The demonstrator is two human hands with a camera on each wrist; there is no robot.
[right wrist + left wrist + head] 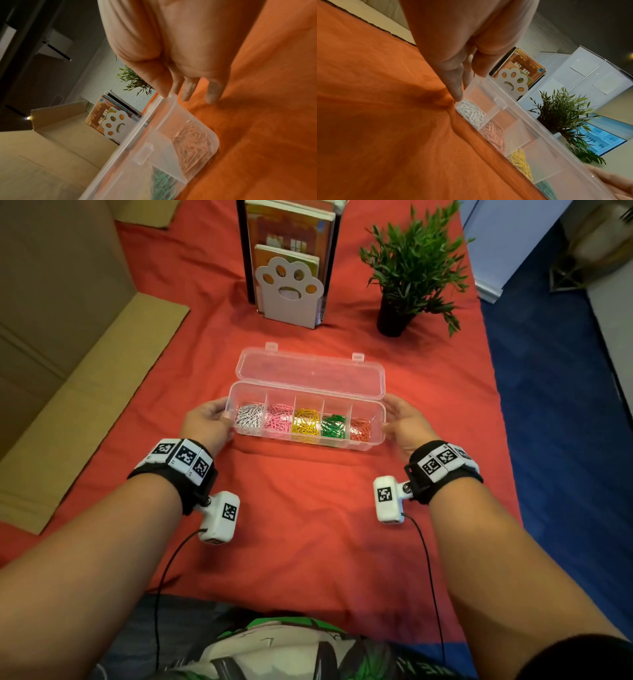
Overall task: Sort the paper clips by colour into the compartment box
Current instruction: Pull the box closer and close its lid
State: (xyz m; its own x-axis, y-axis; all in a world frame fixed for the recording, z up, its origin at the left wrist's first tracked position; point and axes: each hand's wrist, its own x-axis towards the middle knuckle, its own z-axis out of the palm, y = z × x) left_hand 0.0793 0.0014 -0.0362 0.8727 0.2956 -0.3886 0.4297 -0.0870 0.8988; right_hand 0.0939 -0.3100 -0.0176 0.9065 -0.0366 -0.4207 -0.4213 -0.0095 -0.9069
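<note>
A clear compartment box [376,412] lies on the red cloth with its lid [310,373] swung open to the back. Left to right its cells hold white clips [250,415], pink clips [280,417], yellow clips [306,422], green clips [333,426] and orange clips [360,429]. My left hand [224,410] grips the left end; in the left wrist view its thumb sits on the rim and a finger runs down the end wall beside the white clips [471,113]. My right hand [390,414] is at the right end. Its thumb tip touches the rim corner, and its fingers [187,92] point straight at the cloth, off the box.
A white paw-shaped bookend with books [291,292] stands behind the box, and a potted plant [411,268] stands at the back right. Cardboard [85,392] lies along the left. The cloth ends at the right over blue floor [565,440]. No loose clips show on the cloth.
</note>
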